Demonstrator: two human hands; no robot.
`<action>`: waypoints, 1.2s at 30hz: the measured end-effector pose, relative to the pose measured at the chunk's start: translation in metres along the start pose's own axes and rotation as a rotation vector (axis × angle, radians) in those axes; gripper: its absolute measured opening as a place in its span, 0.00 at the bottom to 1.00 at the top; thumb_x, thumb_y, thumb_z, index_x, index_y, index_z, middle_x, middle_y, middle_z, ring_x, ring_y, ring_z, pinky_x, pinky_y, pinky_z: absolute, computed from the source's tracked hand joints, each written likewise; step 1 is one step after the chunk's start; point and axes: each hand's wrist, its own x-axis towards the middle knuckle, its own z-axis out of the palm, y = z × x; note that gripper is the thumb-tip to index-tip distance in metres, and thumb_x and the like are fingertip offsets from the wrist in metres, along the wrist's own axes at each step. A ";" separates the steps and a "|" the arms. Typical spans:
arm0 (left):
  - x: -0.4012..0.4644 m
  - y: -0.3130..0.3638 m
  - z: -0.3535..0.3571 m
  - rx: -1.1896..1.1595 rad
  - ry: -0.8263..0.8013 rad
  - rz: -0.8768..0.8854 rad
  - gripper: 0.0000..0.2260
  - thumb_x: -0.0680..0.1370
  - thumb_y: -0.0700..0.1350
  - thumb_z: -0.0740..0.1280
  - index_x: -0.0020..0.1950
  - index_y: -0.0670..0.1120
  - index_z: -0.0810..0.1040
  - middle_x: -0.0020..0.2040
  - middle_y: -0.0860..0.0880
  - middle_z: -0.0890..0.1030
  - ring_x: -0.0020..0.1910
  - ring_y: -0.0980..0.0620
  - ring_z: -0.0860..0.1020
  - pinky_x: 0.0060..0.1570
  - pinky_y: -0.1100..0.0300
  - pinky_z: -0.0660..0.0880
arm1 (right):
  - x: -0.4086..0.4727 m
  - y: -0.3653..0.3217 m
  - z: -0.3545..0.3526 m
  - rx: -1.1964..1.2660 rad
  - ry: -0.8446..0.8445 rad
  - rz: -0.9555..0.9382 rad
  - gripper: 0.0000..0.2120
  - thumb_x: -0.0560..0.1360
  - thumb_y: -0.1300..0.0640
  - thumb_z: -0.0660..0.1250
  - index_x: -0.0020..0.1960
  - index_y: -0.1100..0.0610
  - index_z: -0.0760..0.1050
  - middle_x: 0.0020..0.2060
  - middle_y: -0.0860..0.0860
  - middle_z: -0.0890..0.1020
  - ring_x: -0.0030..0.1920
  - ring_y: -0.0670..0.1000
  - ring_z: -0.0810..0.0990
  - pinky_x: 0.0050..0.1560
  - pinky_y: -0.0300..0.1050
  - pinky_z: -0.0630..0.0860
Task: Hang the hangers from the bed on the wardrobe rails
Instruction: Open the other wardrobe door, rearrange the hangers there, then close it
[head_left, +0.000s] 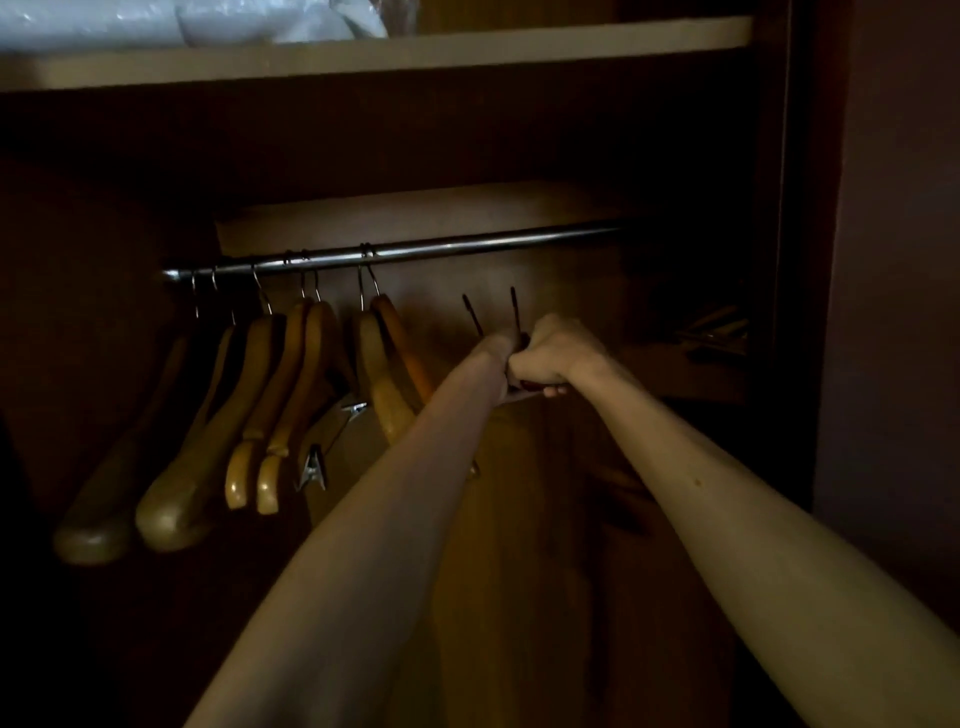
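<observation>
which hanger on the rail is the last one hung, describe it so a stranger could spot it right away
Find the metal rail running across the dark wardrobe under the pale shelf. Wooden hangers crowd its left half; follow them rightward to the final pair, just left of the hands. The last hanger is the rightmost of all, more orange than its pale partner, with bare rail beyond it.

A rail (415, 250) runs left to right across the wardrobe, below a shelf (363, 54) that carries wrapped bundles (182, 21). Seven hangers (291, 395) hang on the rail's left half. Right of them and below the rail, the left hand (496, 371) and right hand (545, 358) meet, touching, with two hooks (514, 306) rising between them.
</observation>
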 end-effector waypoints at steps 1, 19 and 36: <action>0.003 -0.014 0.006 0.013 -0.002 -0.001 0.15 0.84 0.50 0.59 0.45 0.41 0.75 0.42 0.41 0.80 0.36 0.45 0.79 0.30 0.56 0.81 | -0.007 0.011 0.008 0.004 0.008 -0.003 0.08 0.68 0.62 0.70 0.30 0.59 0.77 0.26 0.54 0.79 0.21 0.49 0.75 0.21 0.34 0.69; -0.090 -0.246 -0.023 0.031 -0.195 -0.218 0.21 0.74 0.54 0.74 0.63 0.43 0.80 0.52 0.45 0.85 0.49 0.46 0.84 0.49 0.52 0.80 | -0.171 0.190 0.092 0.563 -0.612 -0.154 0.39 0.69 0.41 0.74 0.77 0.49 0.65 0.60 0.43 0.78 0.46 0.46 0.86 0.42 0.41 0.82; -0.180 -0.291 -0.121 0.613 -0.725 -0.266 0.17 0.74 0.36 0.74 0.60 0.51 0.81 0.54 0.47 0.85 0.51 0.51 0.85 0.50 0.58 0.81 | -0.195 0.191 0.160 -0.074 -0.674 -0.443 0.41 0.65 0.49 0.79 0.72 0.61 0.69 0.70 0.59 0.74 0.70 0.63 0.71 0.70 0.62 0.69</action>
